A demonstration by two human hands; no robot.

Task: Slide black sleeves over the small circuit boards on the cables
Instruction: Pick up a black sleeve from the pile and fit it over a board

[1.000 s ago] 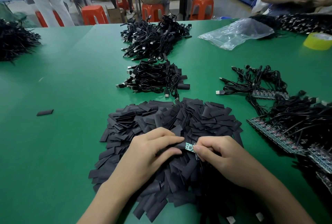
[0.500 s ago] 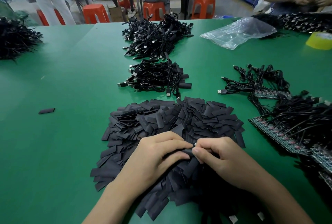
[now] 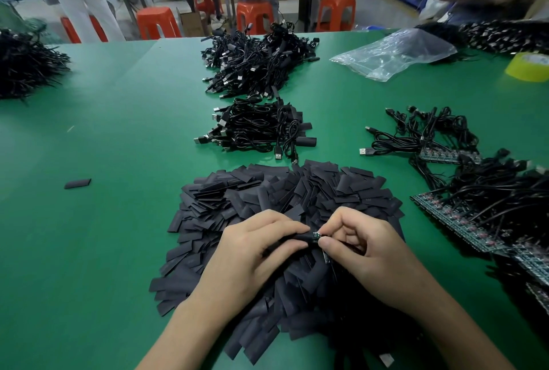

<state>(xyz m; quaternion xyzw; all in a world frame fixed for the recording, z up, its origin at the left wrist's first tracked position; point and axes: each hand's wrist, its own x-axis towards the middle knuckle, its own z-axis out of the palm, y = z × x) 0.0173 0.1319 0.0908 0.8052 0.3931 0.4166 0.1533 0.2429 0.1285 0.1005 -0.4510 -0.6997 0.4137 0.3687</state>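
Your left hand [image 3: 258,254] gripped a black sleeve [image 3: 297,239] between curled fingers and thumb. Your right hand [image 3: 368,257] pinched the small circuit board [image 3: 317,235] at the sleeve's mouth. Both hands worked over the near half of the sleeve pile [image 3: 285,191].

A second earlier a longer stretch of green board lay bare between your fingertips. Half a second earlier almost none of it showed. Now only a short green end stuck out of the sleeve, and your hands had kept their place over the pile.

To your left the green table [image 3: 118,236] lay bare for a wide stretch, with only one stray sleeve [image 3: 77,183] on it, well apart from the pile. Straight ahead, a cable bundle [image 3: 258,129] sat just beyond the pile's far edge, with a larger cable heap [image 3: 258,64] behind it.

Your right side was tight. Tangled cables with green board strips [image 3: 445,216] lay near the pile's right edge and ran out of view. A plastic bag [image 3: 392,55] and a yellow tape roll [image 3: 528,68] sat far off at the right.
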